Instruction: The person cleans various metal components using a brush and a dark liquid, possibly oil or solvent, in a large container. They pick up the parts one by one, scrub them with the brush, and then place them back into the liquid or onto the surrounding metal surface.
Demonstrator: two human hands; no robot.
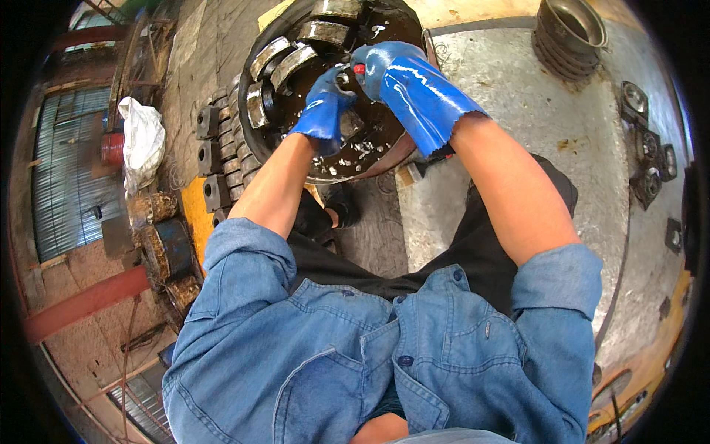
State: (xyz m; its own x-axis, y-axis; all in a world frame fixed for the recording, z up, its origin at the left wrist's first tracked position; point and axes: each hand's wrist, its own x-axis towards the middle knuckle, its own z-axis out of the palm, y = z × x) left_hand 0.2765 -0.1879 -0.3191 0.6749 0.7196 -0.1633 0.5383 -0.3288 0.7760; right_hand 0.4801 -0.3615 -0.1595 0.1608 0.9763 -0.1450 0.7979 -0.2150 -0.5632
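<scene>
Both my hands wear blue rubber gloves and work over a round black basin [248, 96] of dark, dirty liquid with white flecks. My left hand [328, 92] has its fingers curled round a small metal part [343, 78], whose shape is mostly hidden. Close beside it, my right hand [381, 63] is closed on a small red thing [359, 69]; the glove covers the rest of it. Thick curved metal pieces [294, 65] stand in the left side of the basin. Another metal piece [325, 32] lies beyond my hands.
Left of the basin are rows of dark blocks with holes [216, 192]. A white sack [142, 140] and rusty cylinders [166, 248] stand farther left. At the far right is a stack of metal rings [569, 37], with several dark metal parts [647, 152] along the floor.
</scene>
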